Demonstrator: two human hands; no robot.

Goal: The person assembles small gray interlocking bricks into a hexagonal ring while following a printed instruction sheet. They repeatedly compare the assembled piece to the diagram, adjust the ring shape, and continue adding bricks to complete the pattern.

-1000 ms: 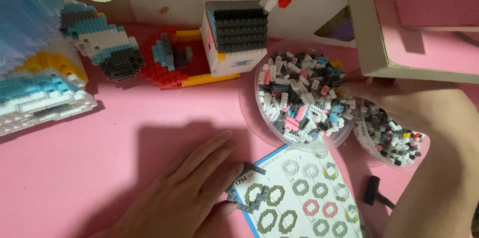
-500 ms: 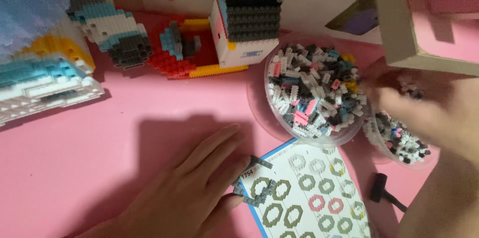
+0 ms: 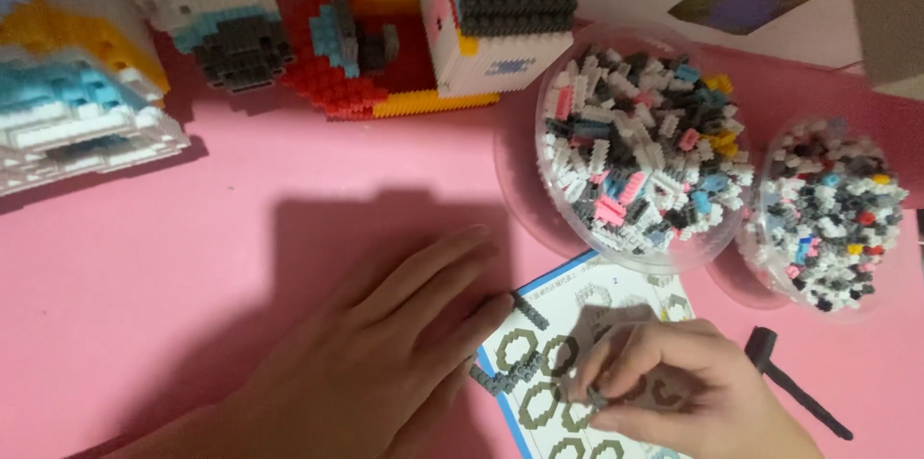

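Small grey brick ring (image 3: 510, 363) lying on printed instruction sheet (image 3: 616, 344)

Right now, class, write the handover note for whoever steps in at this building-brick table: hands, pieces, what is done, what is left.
Left hand: flat on the pink table, fingertips steadying the partly built grey brick ring at the edge of the instruction sheet.
Right hand: over the sheet, pinching a small dark brick.
Supplies: large brick tub and small brick tub behind the sheet; black tool to the right.
Done: a short curved section.
Left: the ring is not closed.
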